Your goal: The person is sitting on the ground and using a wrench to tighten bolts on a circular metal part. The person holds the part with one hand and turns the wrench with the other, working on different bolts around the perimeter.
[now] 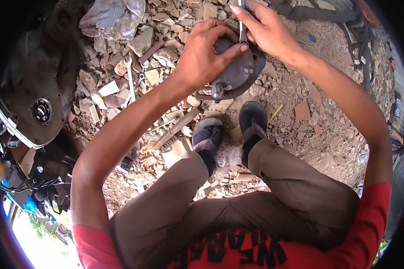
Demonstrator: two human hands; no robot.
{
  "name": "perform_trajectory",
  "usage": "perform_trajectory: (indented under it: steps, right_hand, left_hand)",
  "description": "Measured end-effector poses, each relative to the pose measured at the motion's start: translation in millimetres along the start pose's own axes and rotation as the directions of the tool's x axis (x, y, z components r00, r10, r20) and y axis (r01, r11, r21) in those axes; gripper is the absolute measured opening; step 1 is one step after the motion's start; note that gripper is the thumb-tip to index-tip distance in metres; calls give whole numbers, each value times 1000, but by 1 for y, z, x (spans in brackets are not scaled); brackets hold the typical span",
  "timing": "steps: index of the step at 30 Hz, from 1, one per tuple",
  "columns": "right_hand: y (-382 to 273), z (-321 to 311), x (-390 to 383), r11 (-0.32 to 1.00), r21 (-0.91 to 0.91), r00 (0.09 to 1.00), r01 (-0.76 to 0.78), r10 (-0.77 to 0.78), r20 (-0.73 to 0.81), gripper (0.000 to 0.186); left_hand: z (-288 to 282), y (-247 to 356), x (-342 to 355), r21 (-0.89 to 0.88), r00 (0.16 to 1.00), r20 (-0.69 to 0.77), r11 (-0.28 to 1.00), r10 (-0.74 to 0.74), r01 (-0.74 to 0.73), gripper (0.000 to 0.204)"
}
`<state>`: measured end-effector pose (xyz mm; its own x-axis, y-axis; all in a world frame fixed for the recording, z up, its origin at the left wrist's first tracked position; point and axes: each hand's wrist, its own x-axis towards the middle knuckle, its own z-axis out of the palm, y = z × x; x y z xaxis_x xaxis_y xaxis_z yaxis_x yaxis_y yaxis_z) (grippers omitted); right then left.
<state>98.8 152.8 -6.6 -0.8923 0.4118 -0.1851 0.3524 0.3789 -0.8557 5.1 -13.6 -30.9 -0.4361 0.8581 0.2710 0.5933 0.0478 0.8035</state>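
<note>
My left hand (201,56) is wrapped over the near-left side of a round dark metal part (235,74), which looks like a motorcycle brake plate with bolt ends and a short lever on it. The thumb presses at the plate's upper middle, beside the tip of a wrench (243,28). My right hand (270,32) closes its fingers around that slim silver wrench near the top of the view. The wrench stands lengthwise, its lower end at a fitting on the plate. Its upper end runs out of view.
On the rubble (300,134) left of the plate lies a combination wrench (130,78). A scraped flat stick (177,127) rests nearer my feet. Dark engine casing (36,98) stands at the left edge. A grey cloth (113,19) and black straps (354,40) lie farther off.
</note>
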Motion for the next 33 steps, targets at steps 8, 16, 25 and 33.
perform_trajectory:
  steps: [8,16,25,33]
  right_hand:
    - [-20,0,-1,995,95,997,1,-8,74,19]
    - [3,-20,-16,940,341,1000,-10,16,-16,31]
    - [20,-19,-53,645,696,927,-315,367,79,29]
    - [33,-26,-60,581,728,914,-364,372,159,26]
  left_hand:
    - [0,17,5,-55,983,59,982,-176,179,35]
    - [-9,22,7,-24,977,36,978,-209,209,26]
    - [-16,13,16,-69,974,143,980,-174,185,24]
    - [-5,14,3,-100,989,90,986,-121,130,21]
